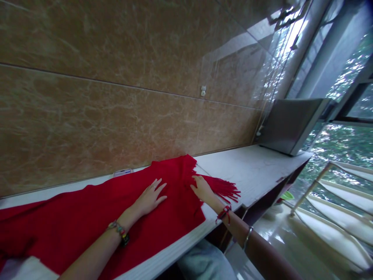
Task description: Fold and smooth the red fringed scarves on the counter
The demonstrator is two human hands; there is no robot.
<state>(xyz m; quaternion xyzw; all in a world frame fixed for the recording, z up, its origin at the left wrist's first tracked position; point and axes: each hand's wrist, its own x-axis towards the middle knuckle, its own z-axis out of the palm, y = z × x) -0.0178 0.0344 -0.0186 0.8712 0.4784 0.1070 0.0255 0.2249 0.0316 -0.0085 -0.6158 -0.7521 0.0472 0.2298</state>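
We seem to be at a smoothing step: our left grip [150, 198] lies on the red fringed scarf [75, 221], fingers spread wide and holding nothing, while just to its right our right grip [202, 189] is half-curled against the cloth beside the fringe [223, 188]; we cannot tell whether it pinches any. As we judge it, the next move calls for the left palm to steady the cloth lightly while the right fingers square its rumpled end. The scarf lies along the bench [233, 163], running under the left grip and away to its left, with loose strands spilling past the right grip. Counting from the left, we have one pale item [32, 269] that we cannot identify, well left of the left grip; beaded bracelets [115, 226] behind that grip, perhaps two; one small flat object [122, 172] beyond it, by the wall [87, 128]; one scarf; one wall socket [203, 91] above the right grip; one red cord bracelet [223, 213] and one silver bangle [248, 237] behind it; and, well to its right, one green basin [287, 195], one grey metal case [293, 125] and one cream rack [335, 237].
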